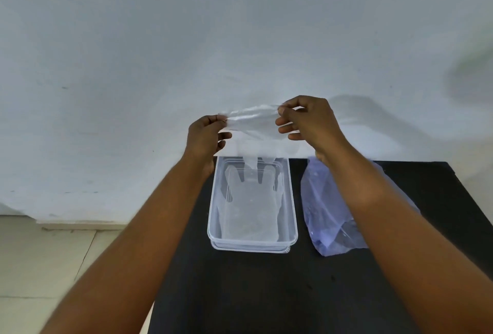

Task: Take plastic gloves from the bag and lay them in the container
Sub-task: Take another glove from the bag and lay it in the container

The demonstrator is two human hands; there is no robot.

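A clear plastic glove [252, 125] hangs stretched between both hands above the far end of the container. My left hand [206, 137] pinches its left cuff corner and my right hand [310, 120] pinches the right corner. The glove's fingers dangle down into the clear rectangular container [293, 213], which stands on the black table with at least one more glove lying flat inside. The bluish see-through bag [324, 216] lies flat on the table just right of the container, partly under my right forearm.
The black table [253, 293] ends just behind the container, against a white wall [160, 66]. Its left edge runs near my left forearm, with a tiled floor [40, 259] below.
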